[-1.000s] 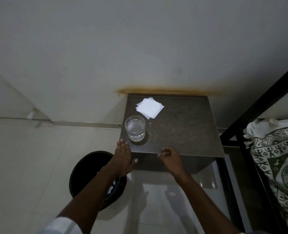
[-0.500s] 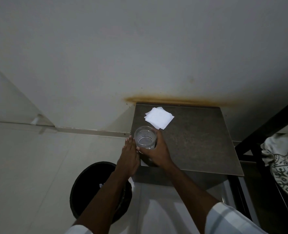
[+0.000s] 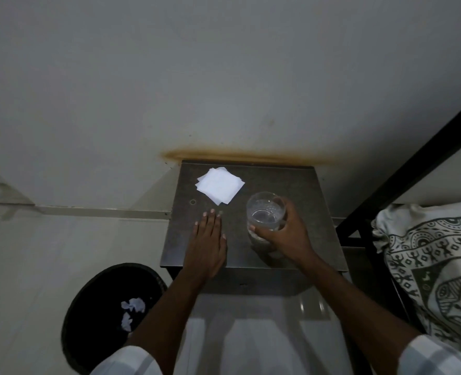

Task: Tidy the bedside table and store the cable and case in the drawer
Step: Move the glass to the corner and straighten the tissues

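You've got a dark brown speckled bedside table top [image 3: 291, 185] with a stack of plain white napkins [image 3: 220, 186] and a clear glass [image 3: 265, 215] on it, and a rusty orange-brown stain [image 3: 245, 155] streaks the pale grey-white wall [image 3: 224, 77] right behind. Bin [image 3: 102, 315] on your left is black inside with crumpled white paper scraps [image 3: 133, 307]; bed frame [image 3: 413, 163] on your right is black, and the cloth [image 3: 434, 261] on it is off-white with a dark tribal figure-and-dot print. Your sleeves [image 3: 437, 355] read light grey-white with broad faint checks, floor pale and glossy.

no readable text, labels, numbers anywhere
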The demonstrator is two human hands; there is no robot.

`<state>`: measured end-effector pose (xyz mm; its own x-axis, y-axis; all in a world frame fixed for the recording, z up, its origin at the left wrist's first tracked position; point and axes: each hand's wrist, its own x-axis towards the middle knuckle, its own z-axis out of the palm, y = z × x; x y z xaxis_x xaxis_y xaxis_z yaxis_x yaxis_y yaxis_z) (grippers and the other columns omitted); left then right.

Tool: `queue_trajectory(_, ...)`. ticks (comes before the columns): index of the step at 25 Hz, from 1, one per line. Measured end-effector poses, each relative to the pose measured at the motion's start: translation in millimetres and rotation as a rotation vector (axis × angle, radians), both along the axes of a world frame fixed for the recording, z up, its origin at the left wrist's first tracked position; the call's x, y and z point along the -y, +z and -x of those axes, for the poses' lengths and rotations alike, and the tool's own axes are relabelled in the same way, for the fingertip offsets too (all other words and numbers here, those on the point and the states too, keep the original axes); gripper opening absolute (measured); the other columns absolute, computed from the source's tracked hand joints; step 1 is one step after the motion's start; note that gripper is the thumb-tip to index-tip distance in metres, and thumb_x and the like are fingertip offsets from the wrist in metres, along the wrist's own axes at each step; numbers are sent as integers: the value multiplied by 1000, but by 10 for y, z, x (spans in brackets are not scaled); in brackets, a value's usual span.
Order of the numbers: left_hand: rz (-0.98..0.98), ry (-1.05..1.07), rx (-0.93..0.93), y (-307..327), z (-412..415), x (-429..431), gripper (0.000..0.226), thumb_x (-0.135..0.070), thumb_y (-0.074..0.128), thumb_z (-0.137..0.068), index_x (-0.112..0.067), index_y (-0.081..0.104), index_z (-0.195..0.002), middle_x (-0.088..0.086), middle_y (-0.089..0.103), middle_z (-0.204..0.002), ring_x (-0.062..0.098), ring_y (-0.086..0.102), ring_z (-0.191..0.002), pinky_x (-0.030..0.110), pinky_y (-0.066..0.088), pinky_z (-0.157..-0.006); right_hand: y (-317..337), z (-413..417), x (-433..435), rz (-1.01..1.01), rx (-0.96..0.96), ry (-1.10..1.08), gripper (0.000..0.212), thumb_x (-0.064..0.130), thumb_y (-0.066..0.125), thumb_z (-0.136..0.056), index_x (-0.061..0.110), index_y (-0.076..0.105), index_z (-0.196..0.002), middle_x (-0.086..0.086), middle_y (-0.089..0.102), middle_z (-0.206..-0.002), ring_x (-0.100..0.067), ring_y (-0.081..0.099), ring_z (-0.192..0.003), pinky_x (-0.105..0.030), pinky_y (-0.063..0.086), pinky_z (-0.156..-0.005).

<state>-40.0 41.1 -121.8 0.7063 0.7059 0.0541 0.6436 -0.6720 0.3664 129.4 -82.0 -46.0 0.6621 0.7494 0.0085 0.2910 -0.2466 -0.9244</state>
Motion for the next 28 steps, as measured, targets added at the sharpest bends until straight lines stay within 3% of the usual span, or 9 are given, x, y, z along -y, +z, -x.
queue_trajectory(5,-111,27,-13,-139,-96,30,58,-32,29,-98,-10,24,-152,9,25,-160,23,15,-149,44,16,-121,129,-567,81,-10,39,-152,75,24,91,-66,21,48,-127,13,57,-111,7,57,-96,-12,50,-78)
queue_trajectory(9,-166,27,-4,-172,-91,-1,59,-31,31,-97,-10,24,-152,9,25,-160,23,17,-149,43,14,-121,71,-950,-111,-27,91,-251,76,29,90,-67,19,46,-128,5,56,-113,-9,60,-98,-20,52,-75)
queue_trajectory(14,-178,39,-13,-179,-90,-10,60,-32,30,-96,-11,22,-152,7,21,-161,22,14,-150,43,13,-121,-64,-1385,-371,-43,77,-367,85,43,90,-60,21,44,-127,1,58,-115,-18,62,-103,-44,58,-89)
queue_trajectory(19,-167,38,-20,-160,-95,-24,60,-34,27,-97,-12,21,-153,5,18,-162,20,10,-150,42,12,-122,-83,-1552,-499,-60,61,-431,81,28,90,-68,12,44,-133,0,55,-114,-18,58,-102,-29,50,-83)
queue_trajectory(24,-150,37,-13,-167,-83,-20,60,-33,27,-97,-13,21,-153,3,16,-162,18,7,-151,42,12,-121,-183,-1615,-534,-39,43,-424,82,34,90,-64,17,44,-130,1,57,-116,-19,59,-104,-38,55,-91)
queue_trajectory(28,-154,42,-15,-175,-93,-2,59,-33,29,-97,-13,22,-153,3,17,-162,19,9,-150,42,12,-121,-214,-1604,-554,-75,35,-418,80,32,91,-64,19,45,-129,0,60,-115,-20,62,-103,-33,55,-84)
